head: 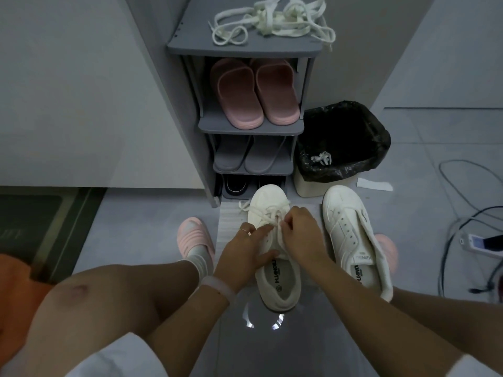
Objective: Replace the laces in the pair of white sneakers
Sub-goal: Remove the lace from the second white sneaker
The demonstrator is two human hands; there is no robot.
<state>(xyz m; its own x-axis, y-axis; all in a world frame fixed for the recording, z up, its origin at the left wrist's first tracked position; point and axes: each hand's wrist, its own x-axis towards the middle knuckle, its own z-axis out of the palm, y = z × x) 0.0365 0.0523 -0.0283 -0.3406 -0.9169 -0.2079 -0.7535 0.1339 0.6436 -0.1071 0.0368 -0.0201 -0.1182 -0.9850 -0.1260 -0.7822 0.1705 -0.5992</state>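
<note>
A white sneaker point(268, 198) stands on the floor in front of me, toe pointing away, with a white lace point(251, 209) partly threaded near its toe. My left hand point(246, 253) holds the sneaker's left side, thumb on the tongue. My right hand point(302, 231) pinches the lace over the eyelets. The second white sneaker point(351, 235) lies to the right with no lace and bare eyelets. A tangle of white laces point(272, 21) sits on top of the grey shoe rack point(245, 49).
The rack holds pink slippers point(253, 93), grey slippers point(245, 156) and dark shoes below. A bin with a black bag point(343, 148) holds a white lace. Cables point(462, 229) trail at right. My feet wear pink slippers point(193, 235).
</note>
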